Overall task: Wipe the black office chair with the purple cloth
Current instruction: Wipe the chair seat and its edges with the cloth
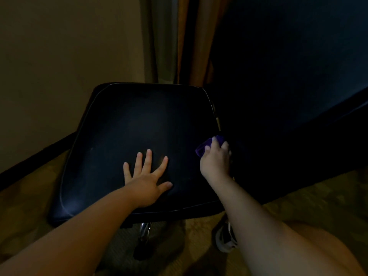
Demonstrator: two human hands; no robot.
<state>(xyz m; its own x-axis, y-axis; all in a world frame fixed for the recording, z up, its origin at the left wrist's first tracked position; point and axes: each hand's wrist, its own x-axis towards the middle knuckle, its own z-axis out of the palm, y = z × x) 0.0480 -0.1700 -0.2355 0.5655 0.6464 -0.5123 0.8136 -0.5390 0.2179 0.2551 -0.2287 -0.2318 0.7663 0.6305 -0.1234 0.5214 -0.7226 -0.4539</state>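
The black office chair [127, 124] fills the middle of the dim view, its padded seat facing up with pale piping round the edge. My left hand [146, 181] lies flat on the seat near its front, fingers spread. My right hand [216, 159] grips the bunched purple cloth [203, 147] at the seat's right edge, where the seat meets a dark surface. Most of the cloth is hidden under my fingers.
A chrome chair post and dark base [144, 236] show below the seat. A shoe [226, 239] stands on the patterned carpet [310, 198] at the lower right. A beige wall [59, 66] with dark baseboard is on the left, curtains [179, 40] behind, and a large dark furniture panel [288, 76] on the right.
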